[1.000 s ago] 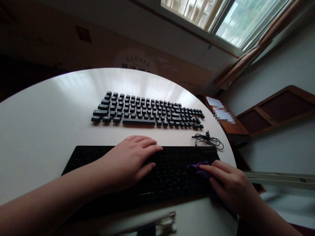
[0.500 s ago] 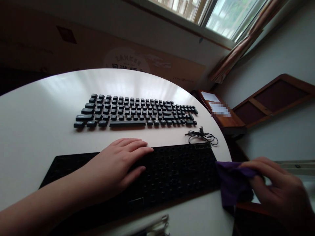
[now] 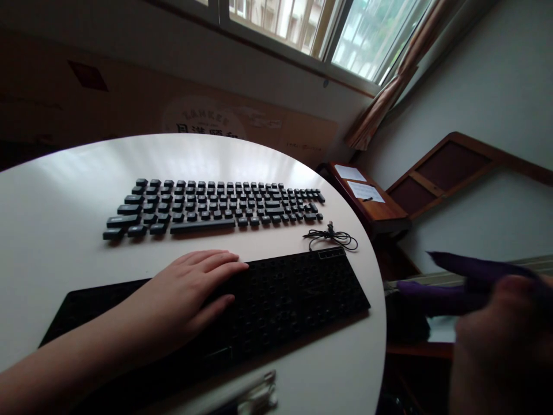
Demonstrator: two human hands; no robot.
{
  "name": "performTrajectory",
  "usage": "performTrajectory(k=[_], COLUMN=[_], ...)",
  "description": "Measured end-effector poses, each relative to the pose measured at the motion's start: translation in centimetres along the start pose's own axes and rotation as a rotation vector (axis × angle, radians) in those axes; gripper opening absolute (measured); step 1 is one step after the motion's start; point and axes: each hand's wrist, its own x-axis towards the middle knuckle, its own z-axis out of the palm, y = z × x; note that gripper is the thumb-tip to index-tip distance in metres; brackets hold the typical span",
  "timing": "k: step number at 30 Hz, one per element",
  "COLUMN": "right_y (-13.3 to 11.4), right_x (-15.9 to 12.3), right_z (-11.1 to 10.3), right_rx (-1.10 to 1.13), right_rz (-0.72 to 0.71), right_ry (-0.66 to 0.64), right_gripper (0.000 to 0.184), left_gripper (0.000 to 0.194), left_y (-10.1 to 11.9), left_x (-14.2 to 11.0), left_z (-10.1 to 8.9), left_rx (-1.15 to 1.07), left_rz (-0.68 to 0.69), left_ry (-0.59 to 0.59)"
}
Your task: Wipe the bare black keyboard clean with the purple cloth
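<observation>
A black keyboard base (image 3: 298,300) with its keycaps off lies on the white round table (image 3: 328,369). Across its middle rests my left hand (image 3: 194,294), palm down, fingers stretched toward the far edge and the thumb apart. Beyond it, loose black keycaps (image 3: 203,226) stand in rows in keyboard order. The base's coiled cable (image 3: 332,237) lies behind its far right corner. Past the table's right edge, my right hand (image 3: 496,340) is blurred and closed around a purple cloth (image 3: 449,297), which hangs off the keyboard.
At the near edge lies a metallic tool (image 3: 259,395), partly cut off by the frame. A wooden desk or chair (image 3: 375,213) with papers (image 3: 365,191) and a pen stands beyond the table's right side. Windows (image 3: 285,23) and a curtain (image 3: 389,92) are behind.
My right hand has moved right with the purple cloth, away from the keyboard's right end. My left hand stays on the keyboard. The whole view has shifted somewhat to the right.
</observation>
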Motion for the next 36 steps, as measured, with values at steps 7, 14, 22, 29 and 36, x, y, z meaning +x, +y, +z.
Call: performTrajectory(k=[7, 14, 22, 29, 36], right_y=[-7.6, -6.9, -6.3, -6.0, -2.0], right_x=[-1.3, -2.4, -4.3, -7.6, -6.4], right_z=[7.5, 7.2, 3.6, -0.3, -1.5], right_rx=[0.279, 0.175, 0.169, 0.184, 0.427], right_rz=[-0.291, -0.317, -0.417, -0.260, 0.367], right_ry=[-0.596, -0.756, -0.758, -0.819, -0.683], right_gripper=[0.015, 0.029, 0.030, 0.023, 0.027], left_gripper=[0.045, 0.044, 0.042, 0.046, 0.049], left_y=[0.4, 0.6, 0.3, 0.3, -0.4], left_x=[0.3, 0.4, 0.5, 0.6, 0.5], left_z=[-0.4, -0.5, -0.3, -0.4, 0.2], left_rx=[0.010, 0.003, 0.017, 0.010, 0.011], left_rz=[-0.001, 0.011, 0.013, -0.021, -0.024], left_ry=[-0.019, -0.017, -0.019, -0.040, -0.029])
